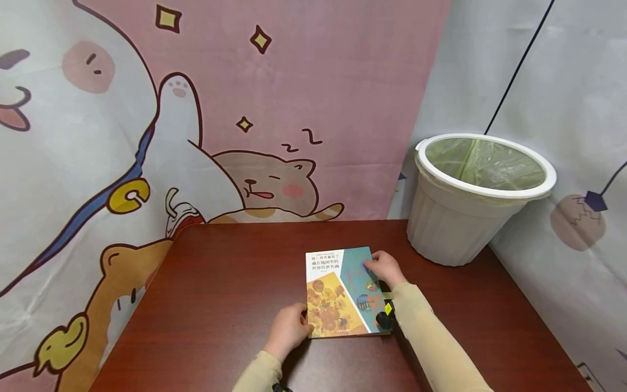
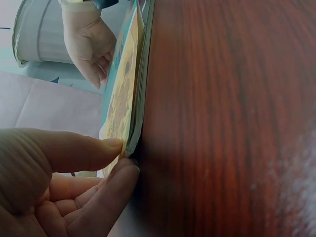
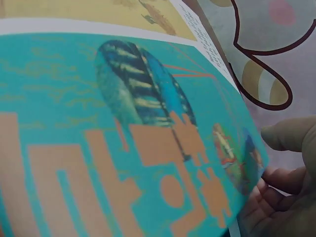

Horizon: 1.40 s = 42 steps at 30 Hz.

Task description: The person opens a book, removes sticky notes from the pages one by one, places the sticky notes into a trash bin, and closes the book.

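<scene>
A thin paperback book with sunflowers, Chinese lettering and a teal panel on its cover lies face up on the table, its near edge toward me. At its lower left edge my left hand pinches it; the left wrist view shows the thumb on the cover and a fingertip under the pages. My right hand grips the upper part of the right edge. In the right wrist view the right thumb is at the cover's edge, and the other fingers curl beneath, partly hidden by the book.
The dark red-brown wooden table stretches around the book. A white trash bin with a pale green liner stands at the back right. Cartoon-printed cloth hangs behind the table and along its sides.
</scene>
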Motion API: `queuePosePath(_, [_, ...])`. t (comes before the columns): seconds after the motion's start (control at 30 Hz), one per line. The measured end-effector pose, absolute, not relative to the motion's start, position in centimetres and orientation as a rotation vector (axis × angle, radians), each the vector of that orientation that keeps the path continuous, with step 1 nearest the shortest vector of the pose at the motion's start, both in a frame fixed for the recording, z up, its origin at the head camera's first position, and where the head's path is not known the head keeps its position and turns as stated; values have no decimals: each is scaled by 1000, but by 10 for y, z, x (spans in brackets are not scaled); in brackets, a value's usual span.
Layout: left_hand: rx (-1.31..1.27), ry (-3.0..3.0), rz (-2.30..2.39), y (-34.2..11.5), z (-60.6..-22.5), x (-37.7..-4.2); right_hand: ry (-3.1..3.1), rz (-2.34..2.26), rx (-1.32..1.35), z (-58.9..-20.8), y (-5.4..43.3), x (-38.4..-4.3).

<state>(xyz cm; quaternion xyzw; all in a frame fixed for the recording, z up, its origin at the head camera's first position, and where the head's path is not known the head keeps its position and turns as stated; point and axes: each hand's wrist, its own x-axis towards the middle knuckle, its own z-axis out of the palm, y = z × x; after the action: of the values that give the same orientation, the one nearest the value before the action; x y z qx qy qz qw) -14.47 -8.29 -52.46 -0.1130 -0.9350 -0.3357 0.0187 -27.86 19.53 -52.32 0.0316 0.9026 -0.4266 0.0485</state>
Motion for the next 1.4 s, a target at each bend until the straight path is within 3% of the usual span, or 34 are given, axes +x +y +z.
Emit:
queuePosePath(0.5, [-350,-2908,-1066,-83,-525,-145,2775,-1202,149,-517,191,-281])
queuePosePath(1.0, [-358,-2908,-998,-81,-523,-145,2493,-1408,97,-500,196,-267])
queuePosePath(1.2, [-389,-2818,-692,-63,-511,-142,2436,-1473,1,-483,196,-271])
queuePosePath(1.4, [-575,-2735,-577,-30,-498,-136,2439,-1431,-62,-465,189,-274])
